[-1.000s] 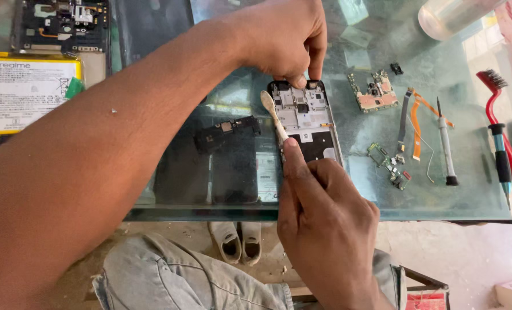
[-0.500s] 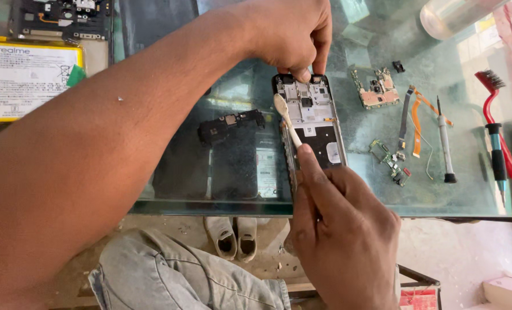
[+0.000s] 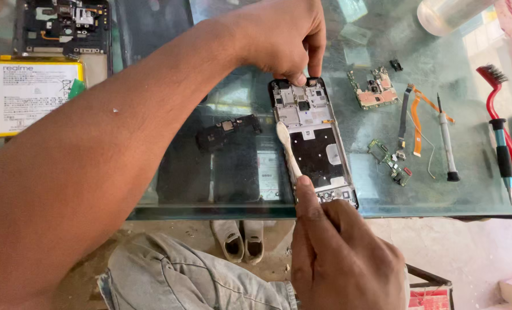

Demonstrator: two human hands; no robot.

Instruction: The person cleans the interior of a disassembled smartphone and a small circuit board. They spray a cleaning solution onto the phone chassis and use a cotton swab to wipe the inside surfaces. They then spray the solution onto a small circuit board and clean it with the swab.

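Right hand (image 3: 342,252), nearest the camera, is closed around a cream plastic pry tool (image 3: 287,150) — its flat tip lies on the left edge of the opened phone frame (image 3: 316,143). The frame lies flat on the glass bench (image 3: 382,198), near its front edge. Left hand (image 3: 281,40) reaches across and pinches the frame's far end with thumb and fingers. Just left — a black cover piece (image 3: 227,131). Right of the frame: circuit board (image 3: 376,89), orange flex cable (image 3: 416,117), screwdriver (image 3: 446,140). Far left, a yellow-edged battery (image 3: 35,95).
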